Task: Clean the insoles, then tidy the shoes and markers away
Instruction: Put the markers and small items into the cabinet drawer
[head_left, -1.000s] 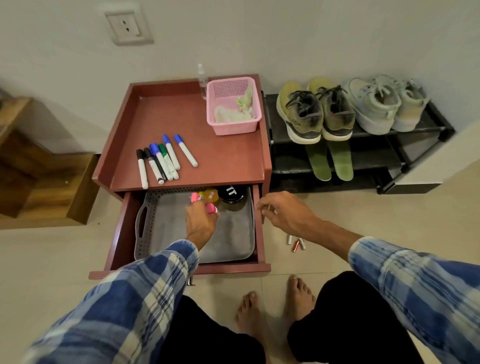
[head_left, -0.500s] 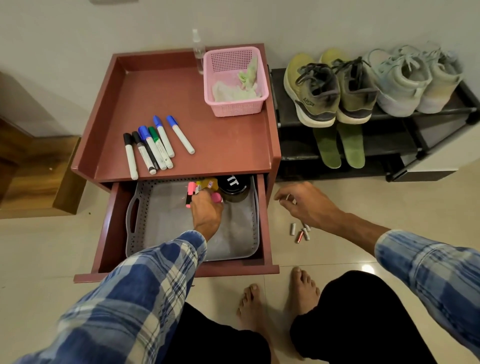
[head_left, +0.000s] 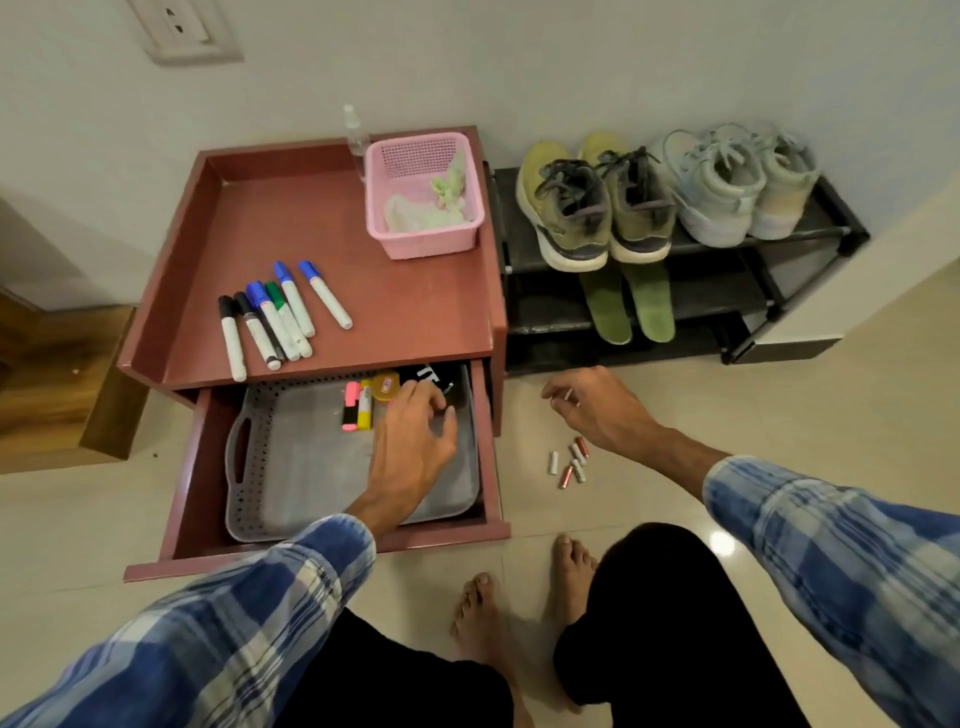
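Note:
Several whiteboard markers (head_left: 280, 317) lie side by side on the red-brown table top (head_left: 405, 312). Below it the drawer (head_left: 195, 493) stands pulled out with a grey tray (head_left: 239, 457) inside. A pink and a yellow highlighter (head_left: 357, 405) lie at the tray's back. My left hand (head_left: 415, 441) hovers over the tray just right of them, fingers relaxed and holding nothing. My right hand (head_left: 597, 405) is low over the floor and pinches a small white battery. Olive shoes (head_left: 571, 208) and pale shoes (head_left: 727, 187) sit on the black rack (head_left: 810, 228), with two green insoles (head_left: 608, 306) one shelf below.
A pink basket (head_left: 421, 244) with cloths and a clear spray bottle (head_left: 355, 130) stand at the table's back right. A yellow round tin (head_left: 387, 387) and a black jar (head_left: 431, 374) sit at the tray's back. Several batteries (head_left: 571, 462) lie on the floor by my right wrist.
My left hand has let go of the pink and yellow highlighters, which now lie in the tray, and moved right. My right hand has moved from the drawer's edge out over the floor.

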